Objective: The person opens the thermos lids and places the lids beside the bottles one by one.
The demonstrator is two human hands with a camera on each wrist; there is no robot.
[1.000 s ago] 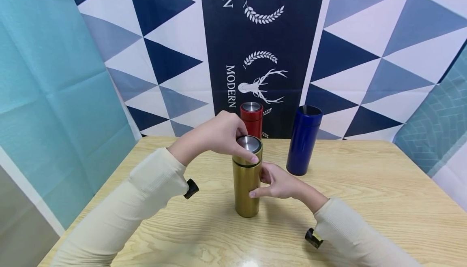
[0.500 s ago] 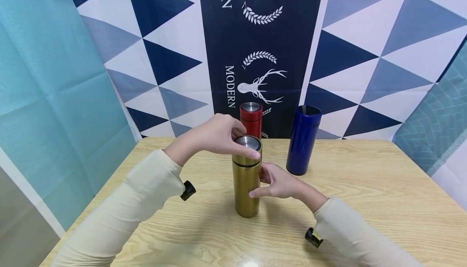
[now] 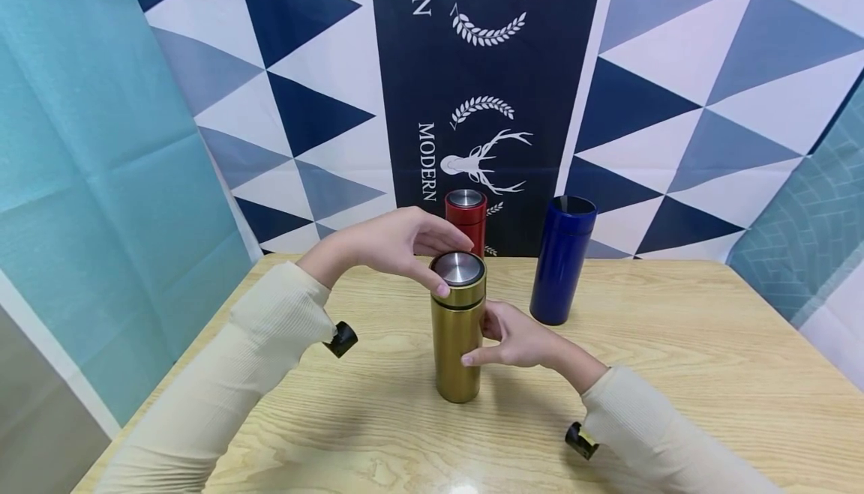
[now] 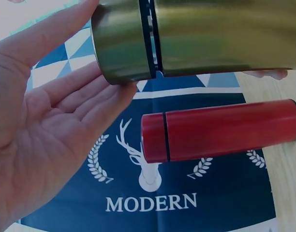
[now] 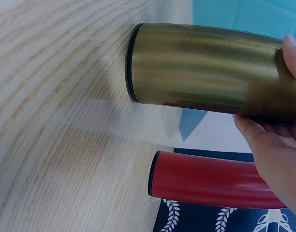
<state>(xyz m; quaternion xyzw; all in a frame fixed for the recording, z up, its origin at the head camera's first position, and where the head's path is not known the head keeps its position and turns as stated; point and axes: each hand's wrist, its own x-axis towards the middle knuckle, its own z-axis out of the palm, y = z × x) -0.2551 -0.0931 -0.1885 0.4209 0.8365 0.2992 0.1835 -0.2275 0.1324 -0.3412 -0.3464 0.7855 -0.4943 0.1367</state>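
Note:
A gold thermos flask [image 3: 457, 344] with a steel-topped lid [image 3: 460, 267] stands upright on the table. My left hand [image 3: 398, 243] spans the lid from the left, thumb at the near side and fingers behind it. In the left wrist view, the fingertips [image 4: 124, 89] meet the lid's edge, the palm is apart from it, and a narrow gap with dark rings separates lid and body. From the right, my right hand [image 3: 516, 336] grips the body; its thumb is on the near side, its other fingers partly hidden behind.
Behind the gold flask stands a red flask [image 3: 475, 238], partly covered in the head view. A dark blue flask [image 3: 565, 261] is upright at the back right. Patterned cloth [image 3: 324, 104] hangs beyond the wooden table [image 3: 675, 329].
My left hand has turned about the lid: its thumb has shifted left along the near side, while its fingers have moved right and come into sight behind. The right hand stays put.

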